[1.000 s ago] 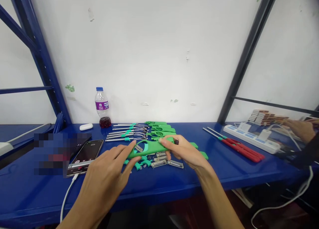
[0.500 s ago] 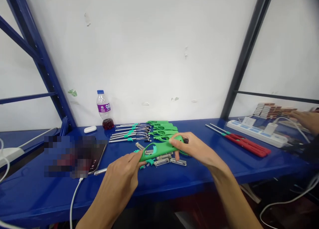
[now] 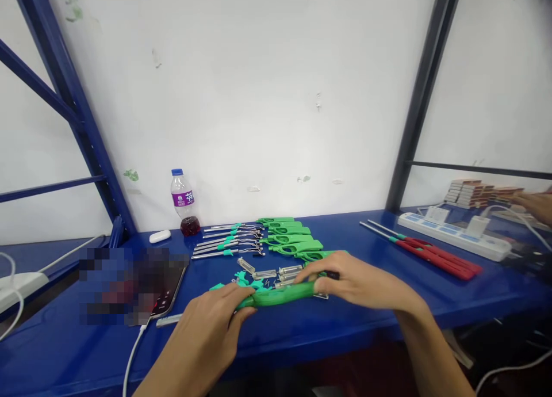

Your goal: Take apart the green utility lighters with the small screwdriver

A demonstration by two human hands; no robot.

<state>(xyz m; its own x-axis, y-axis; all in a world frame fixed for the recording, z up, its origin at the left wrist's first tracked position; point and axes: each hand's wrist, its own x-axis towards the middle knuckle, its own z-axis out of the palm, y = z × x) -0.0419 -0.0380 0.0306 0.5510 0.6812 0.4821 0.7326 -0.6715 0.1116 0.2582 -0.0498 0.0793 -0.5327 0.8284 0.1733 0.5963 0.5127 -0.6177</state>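
A green long-nosed lighter (image 3: pixel 282 294) lies crosswise between my two hands, turned edge-on above the table. My left hand (image 3: pixel 211 322) is closed round its front end, and a pale metal tube (image 3: pixel 169 320) sticks out to the left beyond it. My right hand (image 3: pixel 357 282) grips the rear end between thumb and fingers. A small dark piece (image 3: pixel 333 275) shows in that hand; its kind is unclear. Just behind lie clear fuel tanks (image 3: pixel 264 275) and teal plastic parts (image 3: pixel 241 278). Further back are metal nozzle rods with wires (image 3: pixel 219 244) and green handle shells (image 3: pixel 297 246).
Two red long-nosed lighters (image 3: pixel 431 256) lie right, before a white power strip (image 3: pixel 452 236). A drink bottle (image 3: pixel 183 204), a white case (image 3: pixel 160 236) and a cabled phone (image 3: pixel 172 287) are left. Another person's hand (image 3: pixel 535 206) shows far right.
The green lighter has come lower and nearer, rolled from its broad side to its edge. Both hands stay on it. The view has tilted up slightly.
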